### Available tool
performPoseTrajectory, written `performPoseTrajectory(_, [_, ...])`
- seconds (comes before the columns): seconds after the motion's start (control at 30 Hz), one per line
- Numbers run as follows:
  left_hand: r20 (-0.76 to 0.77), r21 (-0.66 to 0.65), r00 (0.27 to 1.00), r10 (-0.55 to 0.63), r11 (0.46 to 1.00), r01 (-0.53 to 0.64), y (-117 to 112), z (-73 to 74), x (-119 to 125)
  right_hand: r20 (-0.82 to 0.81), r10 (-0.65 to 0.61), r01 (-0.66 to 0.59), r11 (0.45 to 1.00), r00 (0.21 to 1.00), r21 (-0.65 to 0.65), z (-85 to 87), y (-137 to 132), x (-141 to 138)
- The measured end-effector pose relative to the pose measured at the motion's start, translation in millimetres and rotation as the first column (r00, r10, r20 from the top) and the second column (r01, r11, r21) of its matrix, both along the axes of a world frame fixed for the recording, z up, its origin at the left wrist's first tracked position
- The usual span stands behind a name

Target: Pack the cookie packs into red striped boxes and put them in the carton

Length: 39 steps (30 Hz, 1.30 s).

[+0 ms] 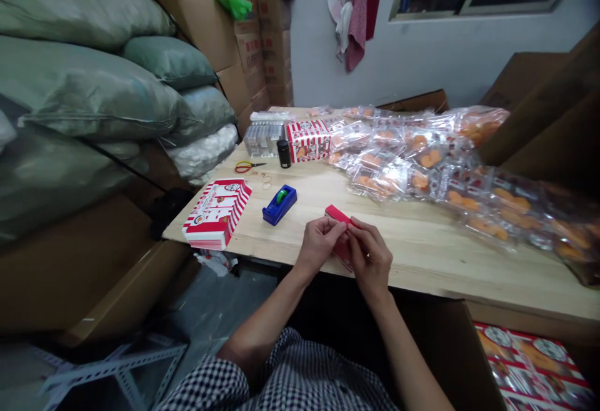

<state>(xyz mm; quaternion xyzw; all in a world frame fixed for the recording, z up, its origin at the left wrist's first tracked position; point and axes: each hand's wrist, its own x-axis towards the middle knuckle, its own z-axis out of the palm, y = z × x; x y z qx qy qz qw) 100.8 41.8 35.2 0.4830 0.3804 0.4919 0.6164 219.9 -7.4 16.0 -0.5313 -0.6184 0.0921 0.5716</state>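
Observation:
A narrow red cardboard piece (336, 213), perhaps a folded carton, lies at the table's front edge between my hands. My left hand (321, 242) pinches its upper edge with thumb and forefinger. Right beside it, my right hand (372, 255) grips the same edge, the fingertips of both hands nearly touching. Part of the cardboard is hidden under my fingers. To the left of my hands stands a blue tape dispenser (280, 205) with a green roll. Farther left is a stack of flat red-and-white printed cartons (218, 212).
Many clear bags of orange pieces (403, 173) cover the table's back and right. A made-up striped box (308, 141), a black jar (284, 153), clear plastic containers (264, 139) and scissors (248, 166) stand or lie behind. A carton with printed packs (534, 361) sits low right.

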Motion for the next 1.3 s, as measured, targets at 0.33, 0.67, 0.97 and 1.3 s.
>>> performPoseTrajectory(0.33, [0.021, -0.111, 0.998, -0.054, 0.992, 0.056, 4, -10.6, -4, 0.129, 0.057, -0.061, 0.998, 0.990, 0.026, -2.9, 5, 10])
performPoseTrajectory(0.67, [-0.196, -0.093, 0.978, 0.074, 0.991, -0.094, 11, -35.0, -7, 0.082, 0.036, -0.044, 0.994, 0.996, 0.095, -9.0, 10, 7])
performPoseTrajectory(0.97, [-0.248, 0.155, 0.958, 0.142, 0.982, -0.105, 26, -37.3, -37, 0.020, 0.093, -0.094, 0.993, 0.995, 0.076, 1.3, 0, 0])
performPoseTrajectory(1.3, [-0.405, 0.797, 0.900, 0.162, 0.545, 0.260, -38, -3.8, -30, -0.831, -0.117, -0.100, 0.974, 0.544, -0.202, 5.4, -85, 14])
